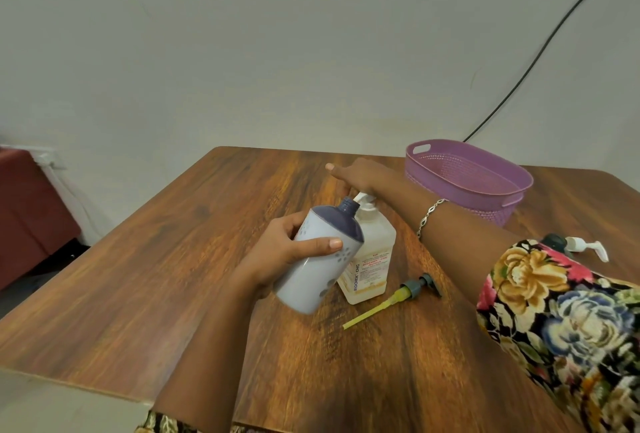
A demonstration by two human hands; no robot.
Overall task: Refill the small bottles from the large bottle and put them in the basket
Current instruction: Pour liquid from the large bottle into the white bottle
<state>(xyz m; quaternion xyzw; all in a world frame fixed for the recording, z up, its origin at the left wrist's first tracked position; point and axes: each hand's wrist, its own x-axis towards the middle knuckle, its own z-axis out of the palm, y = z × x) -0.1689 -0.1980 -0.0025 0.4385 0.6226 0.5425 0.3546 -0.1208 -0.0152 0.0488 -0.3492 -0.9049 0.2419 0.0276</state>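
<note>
Lavender small bottle (318,256), gripped tilted by the left hand (277,252), open neck against the spout (361,197) of the large bottle (372,259) mid-frame. Right hand (360,174) pressing the pump, fingers stretched out. Easy to miss the neck and dribble liquid onto the table (173,276), or tip the large bottle by pushing off-centre. Can't see the fill level, nor the pump under the palm. Purple basket (446,173) upper right.

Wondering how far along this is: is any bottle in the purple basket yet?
No, the purple basket holds nothing visible, and the small bottle is in the left hand.
</note>
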